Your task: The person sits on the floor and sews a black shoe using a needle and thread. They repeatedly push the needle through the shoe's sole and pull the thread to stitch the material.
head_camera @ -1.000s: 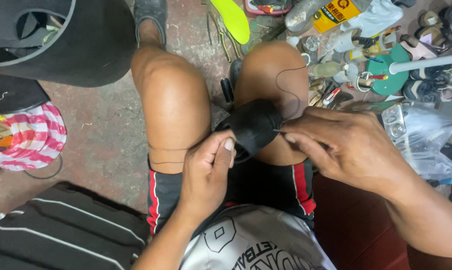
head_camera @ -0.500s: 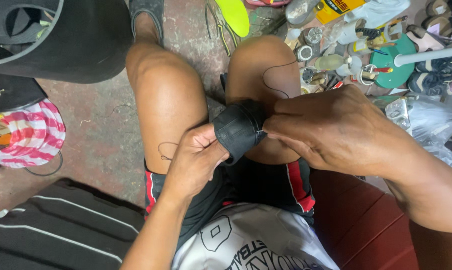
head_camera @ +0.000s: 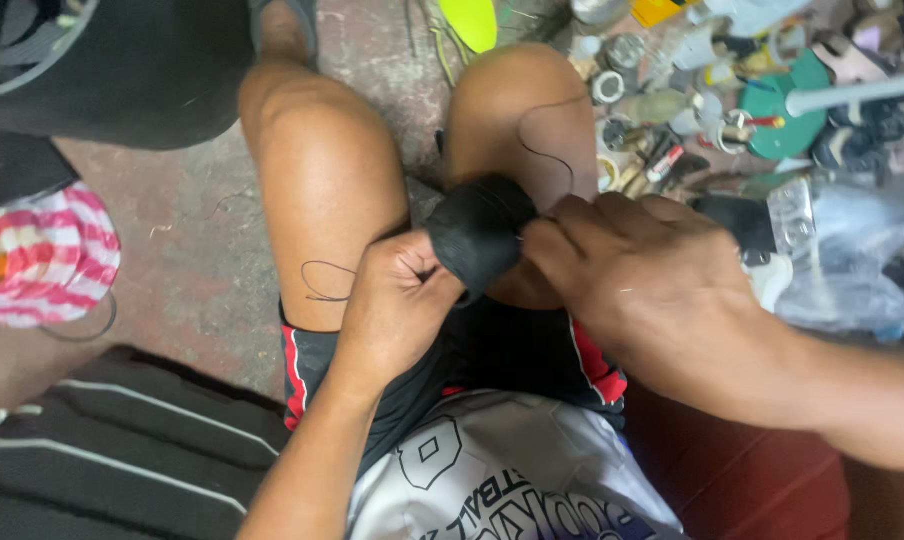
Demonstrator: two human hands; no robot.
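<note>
My left hand [head_camera: 397, 305] grips the lower end of a black fabric piece [head_camera: 480, 233], held above my lap between my bare knees. My right hand [head_camera: 640, 275] pinches the right edge of that black piece; a thin needle glints between its fingertips. A dark thread [head_camera: 542, 150] loops up from the piece across my right knee, and another loop of thread [head_camera: 322, 283] lies on my left thigh. Whatever the fingers pinch is mostly hidden by the hand.
A cluttered pile of small jars, tins, a green disc [head_camera: 777, 115] and tools lies at the upper right. A crumpled clear plastic bag [head_camera: 842, 260] sits at right. A red-striped cloth [head_camera: 47, 255] lies left; a black bag [head_camera: 122, 60] sits at upper left. A yellow-green insole [head_camera: 469, 20] lies at top.
My hands and the black piece have shifted slightly lower and closer together; the right hand has drawn in against the piece's edge. The thread loop on my right knee has shrunk.
</note>
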